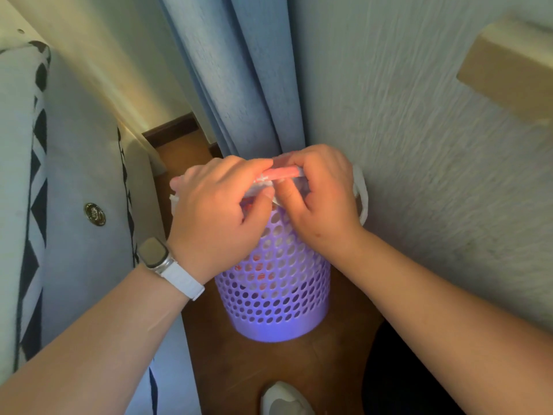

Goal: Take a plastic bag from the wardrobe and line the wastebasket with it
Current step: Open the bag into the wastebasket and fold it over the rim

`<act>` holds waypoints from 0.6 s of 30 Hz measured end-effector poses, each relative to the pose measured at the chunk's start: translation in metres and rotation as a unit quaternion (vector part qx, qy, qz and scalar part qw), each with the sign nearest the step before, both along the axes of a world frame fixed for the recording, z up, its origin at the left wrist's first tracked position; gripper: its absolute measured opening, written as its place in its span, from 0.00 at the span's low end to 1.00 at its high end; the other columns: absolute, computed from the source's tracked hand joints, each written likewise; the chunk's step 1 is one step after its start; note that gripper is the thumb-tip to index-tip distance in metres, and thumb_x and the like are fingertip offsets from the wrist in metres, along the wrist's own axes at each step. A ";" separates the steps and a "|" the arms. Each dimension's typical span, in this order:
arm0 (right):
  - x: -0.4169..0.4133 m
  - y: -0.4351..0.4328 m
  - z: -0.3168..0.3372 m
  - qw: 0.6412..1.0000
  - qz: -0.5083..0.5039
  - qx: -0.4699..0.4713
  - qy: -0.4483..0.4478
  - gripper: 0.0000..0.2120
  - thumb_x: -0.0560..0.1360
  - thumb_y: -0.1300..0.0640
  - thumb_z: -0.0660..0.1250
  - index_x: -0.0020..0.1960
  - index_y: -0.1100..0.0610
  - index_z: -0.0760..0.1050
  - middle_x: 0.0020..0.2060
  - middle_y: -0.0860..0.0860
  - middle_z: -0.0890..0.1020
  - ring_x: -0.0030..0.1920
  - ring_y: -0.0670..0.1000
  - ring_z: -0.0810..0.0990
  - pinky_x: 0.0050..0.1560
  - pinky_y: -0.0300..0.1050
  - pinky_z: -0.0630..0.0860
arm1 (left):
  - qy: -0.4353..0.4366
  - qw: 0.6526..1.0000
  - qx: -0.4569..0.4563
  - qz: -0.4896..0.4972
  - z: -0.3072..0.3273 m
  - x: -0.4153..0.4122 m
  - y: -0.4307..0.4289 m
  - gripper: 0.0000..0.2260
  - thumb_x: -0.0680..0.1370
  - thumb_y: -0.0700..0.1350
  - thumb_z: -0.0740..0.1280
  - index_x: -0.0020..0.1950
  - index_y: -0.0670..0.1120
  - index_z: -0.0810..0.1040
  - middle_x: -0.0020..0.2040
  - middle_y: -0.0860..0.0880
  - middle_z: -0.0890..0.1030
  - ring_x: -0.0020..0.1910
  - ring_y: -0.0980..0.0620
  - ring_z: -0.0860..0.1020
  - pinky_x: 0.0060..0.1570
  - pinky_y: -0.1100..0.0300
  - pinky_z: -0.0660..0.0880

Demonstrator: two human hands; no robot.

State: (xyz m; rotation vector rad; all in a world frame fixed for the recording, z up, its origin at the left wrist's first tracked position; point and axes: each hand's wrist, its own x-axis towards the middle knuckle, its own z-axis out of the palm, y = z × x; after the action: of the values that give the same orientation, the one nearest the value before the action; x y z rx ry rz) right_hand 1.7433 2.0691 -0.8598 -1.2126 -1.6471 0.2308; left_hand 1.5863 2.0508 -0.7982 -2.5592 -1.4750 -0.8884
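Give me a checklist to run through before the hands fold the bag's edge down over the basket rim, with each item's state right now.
1. Both hands on the bag: ok. The left hand and right hand pinch the plastic bag at the top of the wastebasket.
2. Bag inside the basket: ok; white and red film shows through the holes.
3. Bag handles free: ok for the right-side loop, which hangs outside the rim; the left one is mostly hidden.
4. Edge folded over the whole rim: cannot tell; the hands cover it.
5. Basket upright on the floor: ok.
6. Room to work: not ok; the curtain and wall crowd the far side.
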 end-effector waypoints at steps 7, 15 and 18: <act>-0.003 -0.002 0.002 1.000 0.011 -0.007 -0.012 0.13 0.73 0.50 0.68 0.51 0.58 0.78 0.47 0.51 0.80 0.49 0.54 0.77 0.52 0.49 0.70 | -0.004 1.000 -0.019 0.003 -0.009 -0.014 0.014 0.06 0.77 0.41 0.64 0.48 0.45 0.80 0.39 0.54 0.75 0.39 0.49 0.75 0.42 0.48 0.71; 0.018 0.013 -0.008 0.997 0.058 -0.050 0.001 0.21 0.71 0.48 0.64 0.58 0.60 0.78 0.54 0.54 0.80 0.56 0.57 0.78 0.61 0.51 0.71 | -0.045 0.998 -0.042 -0.024 -0.009 -0.035 0.029 0.07 0.75 0.42 0.61 0.43 0.43 0.79 0.37 0.53 0.73 0.37 0.49 0.73 0.39 0.47 0.72; 0.017 0.013 -0.008 0.997 0.053 -0.043 0.025 0.16 0.74 0.49 0.64 0.52 0.60 0.78 0.49 0.54 0.80 0.51 0.56 0.78 0.56 0.53 0.72 | -0.079 0.995 -0.054 -0.027 -0.009 -0.034 0.028 0.06 0.75 0.40 0.62 0.44 0.42 0.79 0.37 0.50 0.75 0.38 0.48 0.74 0.39 0.47 0.72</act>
State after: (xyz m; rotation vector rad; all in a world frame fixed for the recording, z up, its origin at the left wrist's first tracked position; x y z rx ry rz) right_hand 1.7607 2.0817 -0.8681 -1.1749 -1.6755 0.3990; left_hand 1.5524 2.0784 -0.8072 -2.6734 -1.5405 -1.0687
